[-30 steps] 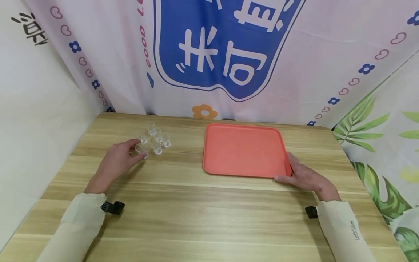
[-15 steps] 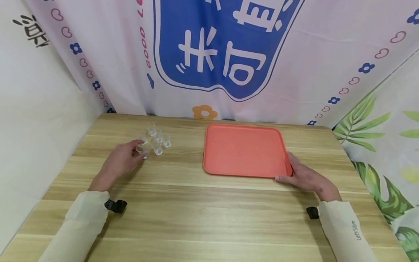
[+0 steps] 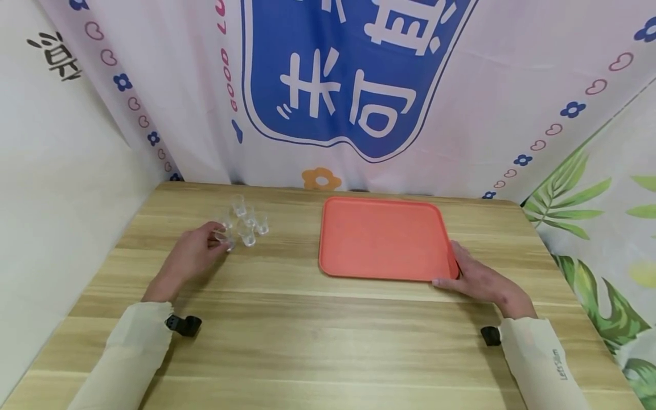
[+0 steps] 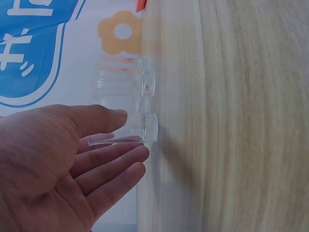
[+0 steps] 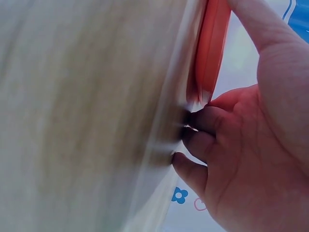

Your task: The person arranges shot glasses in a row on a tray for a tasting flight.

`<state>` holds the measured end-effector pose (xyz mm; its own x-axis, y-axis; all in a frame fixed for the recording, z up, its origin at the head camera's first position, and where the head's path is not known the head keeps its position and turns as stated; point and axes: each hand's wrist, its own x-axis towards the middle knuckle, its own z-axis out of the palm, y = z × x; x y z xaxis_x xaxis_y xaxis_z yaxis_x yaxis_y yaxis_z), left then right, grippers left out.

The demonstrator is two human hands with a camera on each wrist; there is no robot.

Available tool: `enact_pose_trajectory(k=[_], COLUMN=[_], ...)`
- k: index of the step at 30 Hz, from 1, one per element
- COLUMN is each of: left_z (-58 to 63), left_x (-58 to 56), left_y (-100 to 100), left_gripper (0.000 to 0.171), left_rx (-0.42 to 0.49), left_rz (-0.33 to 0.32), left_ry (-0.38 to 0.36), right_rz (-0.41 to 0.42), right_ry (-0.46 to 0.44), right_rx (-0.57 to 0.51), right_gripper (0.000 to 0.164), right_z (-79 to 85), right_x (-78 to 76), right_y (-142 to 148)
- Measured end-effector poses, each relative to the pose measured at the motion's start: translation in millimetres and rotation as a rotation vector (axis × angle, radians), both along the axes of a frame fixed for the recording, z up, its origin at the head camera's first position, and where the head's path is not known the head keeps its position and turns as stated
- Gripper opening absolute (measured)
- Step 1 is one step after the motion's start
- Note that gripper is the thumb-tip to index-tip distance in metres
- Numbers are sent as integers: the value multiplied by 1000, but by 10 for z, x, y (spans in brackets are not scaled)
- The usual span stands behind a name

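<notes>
My left hand (image 3: 192, 256) is at the left of the table, its thumb and forefinger pinching the nearest clear shot glass (image 4: 150, 128). That glass stands upright with its thick base on the wood; the fingers partly hide it in the head view. Just beyond and to its right stand several more clear shot glasses (image 3: 247, 236), close together. At the right, my right hand (image 3: 482, 279) holds the near right corner of a red rectangular tray (image 3: 384, 239), thumb at the front edge and fingers along the right side. The other fingertips touch the table in the right wrist view.
The wooden table (image 3: 318, 341) carries the glasses and the tray, with a stretch of wood between them. A printed curtain (image 3: 205, 114) hangs along the table's back edge. A white wall (image 3: 61, 171) stands on the left.
My left hand has shifted slightly right, and its thumb and forefinger have drawn in round the nearest shot glass. The right hand and the tray keep their places; the head view has tilted slightly.
</notes>
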<state>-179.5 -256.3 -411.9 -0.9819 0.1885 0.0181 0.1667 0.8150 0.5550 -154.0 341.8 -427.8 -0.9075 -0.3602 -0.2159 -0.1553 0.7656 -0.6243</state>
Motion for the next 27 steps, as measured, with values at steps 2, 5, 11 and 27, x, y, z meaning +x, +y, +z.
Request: enact_pose_trajectory(k=[2, 5, 11, 27], left_z=[0, 0, 16, 176], left_x=[0, -7, -6, 97], left_y=[3, 12, 25, 132], left_gripper=[42, 41, 37, 33], left_rx=[4, 9, 16, 22], left_rz=[2, -7, -25, -59], left_ry=[2, 8, 18, 39], right_rz=[4, 2, 6, -15], right_ry=[-4, -12, 5, -13], right_rx=[3, 9, 1, 11], right_gripper=[114, 115, 114, 116], right_z=[9, 16, -11, -3], right_x=[4, 11, 0, 6], right_y=[-1, 7, 17, 4])
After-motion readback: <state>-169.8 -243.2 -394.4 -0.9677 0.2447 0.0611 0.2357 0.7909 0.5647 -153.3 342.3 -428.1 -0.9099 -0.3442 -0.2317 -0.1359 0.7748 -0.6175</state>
